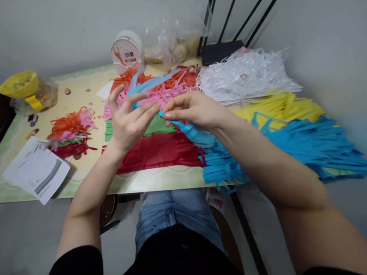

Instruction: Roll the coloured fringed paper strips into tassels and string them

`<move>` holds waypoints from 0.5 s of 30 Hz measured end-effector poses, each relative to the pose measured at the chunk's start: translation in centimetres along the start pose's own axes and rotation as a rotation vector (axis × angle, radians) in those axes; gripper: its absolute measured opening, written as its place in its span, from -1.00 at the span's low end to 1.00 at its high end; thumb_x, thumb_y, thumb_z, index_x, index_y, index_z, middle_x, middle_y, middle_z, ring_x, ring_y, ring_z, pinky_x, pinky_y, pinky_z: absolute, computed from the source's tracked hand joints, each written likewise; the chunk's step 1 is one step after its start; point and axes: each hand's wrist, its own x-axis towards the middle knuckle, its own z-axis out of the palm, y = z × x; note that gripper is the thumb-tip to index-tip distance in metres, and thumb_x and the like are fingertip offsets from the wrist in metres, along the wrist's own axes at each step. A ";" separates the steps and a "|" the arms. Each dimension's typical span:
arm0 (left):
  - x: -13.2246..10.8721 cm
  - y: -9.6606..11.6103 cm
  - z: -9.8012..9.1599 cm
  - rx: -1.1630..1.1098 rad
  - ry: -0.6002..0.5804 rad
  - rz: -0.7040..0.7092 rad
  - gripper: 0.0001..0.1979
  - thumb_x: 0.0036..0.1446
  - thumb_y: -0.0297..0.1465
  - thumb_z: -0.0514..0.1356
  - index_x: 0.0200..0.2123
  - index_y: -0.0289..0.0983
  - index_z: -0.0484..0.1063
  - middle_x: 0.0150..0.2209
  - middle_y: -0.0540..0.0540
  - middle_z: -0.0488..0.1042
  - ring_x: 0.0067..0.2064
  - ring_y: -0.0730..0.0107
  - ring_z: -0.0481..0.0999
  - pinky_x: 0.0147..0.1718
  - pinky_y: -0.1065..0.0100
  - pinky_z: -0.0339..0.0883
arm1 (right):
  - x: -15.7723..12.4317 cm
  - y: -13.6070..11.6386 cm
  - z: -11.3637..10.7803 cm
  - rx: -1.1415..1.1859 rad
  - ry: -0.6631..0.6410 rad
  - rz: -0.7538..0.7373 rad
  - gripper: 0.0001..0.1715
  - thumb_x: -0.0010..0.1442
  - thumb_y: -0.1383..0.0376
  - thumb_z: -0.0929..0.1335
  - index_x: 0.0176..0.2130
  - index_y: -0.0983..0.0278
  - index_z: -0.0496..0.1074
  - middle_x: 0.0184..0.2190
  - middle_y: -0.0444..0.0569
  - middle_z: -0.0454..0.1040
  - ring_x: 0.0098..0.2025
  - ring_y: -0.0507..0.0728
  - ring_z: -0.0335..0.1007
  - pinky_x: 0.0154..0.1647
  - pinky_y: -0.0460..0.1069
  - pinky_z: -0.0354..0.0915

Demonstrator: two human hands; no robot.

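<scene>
Mid-frame: left hand (129,121) and right hand (190,110) both pinch a blue paper fringe (151,85) above the table (76,89).

Fringed paper stacks (158,151) across the table (80,89), router (219,53) behind them, printed sheet (36,170) on its front-left corner.

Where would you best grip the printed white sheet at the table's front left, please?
Probably the sheet by its near corner, coming from the front of the table: it lies flat, and that corner seems to reach past the edge, so thumb and finger can pinch it.
</scene>
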 end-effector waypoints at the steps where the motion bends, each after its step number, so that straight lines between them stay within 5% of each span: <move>1: -0.2 -0.2 0.5 -0.006 0.053 -0.012 -0.87 0.22 -0.17 0.38 -0.22 -0.05 0.63 -0.18 -0.03 0.69 0.14 0.10 0.58 0.42 -0.17 0.05 | 0.0 0.0 0.4 0.051 0.018 -0.020 -0.42 -0.11 -0.11 0.65 -0.38 0.30 0.58 -0.53 -0.13 0.56 -0.50 -0.02 0.40 -0.41 -0.08 0.34; 6: -0.8 -0.2 3.1 -0.113 0.357 -0.073 -0.77 0.24 -0.13 0.36 -0.27 -0.15 0.68 -0.21 -0.07 0.69 -0.06 0.20 0.65 0.25 0.04 0.33 | 0.6 0.3 2.1 0.210 0.157 -0.141 -0.35 -0.16 -0.18 0.64 -0.34 0.27 0.56 -0.48 -0.11 0.58 -0.35 0.09 0.55 -0.24 0.00 0.49; 10: -0.6 0.7 4.1 -0.460 0.377 -0.222 -0.66 0.21 -0.05 0.37 -0.27 -0.22 0.70 -0.32 -0.06 0.68 -0.25 0.31 0.64 -0.15 0.30 0.51 | 2.0 1.6 2.8 0.179 0.285 -0.257 -0.35 -0.06 -0.21 0.60 -0.27 0.24 0.53 -0.38 -0.11 0.60 -0.30 0.08 0.56 -0.15 0.01 0.50; 15: 0.5 0.9 5.2 -0.593 0.470 -0.321 -0.57 0.07 0.03 0.44 -0.36 -0.26 0.68 -0.38 -0.04 0.65 -0.30 0.37 0.62 -0.19 0.36 0.52 | 3.0 2.9 2.9 -0.120 0.387 -0.380 -0.53 0.29 -0.13 0.41 -0.19 0.22 0.49 -0.28 -0.09 0.61 -0.23 0.07 0.55 -0.08 0.00 0.47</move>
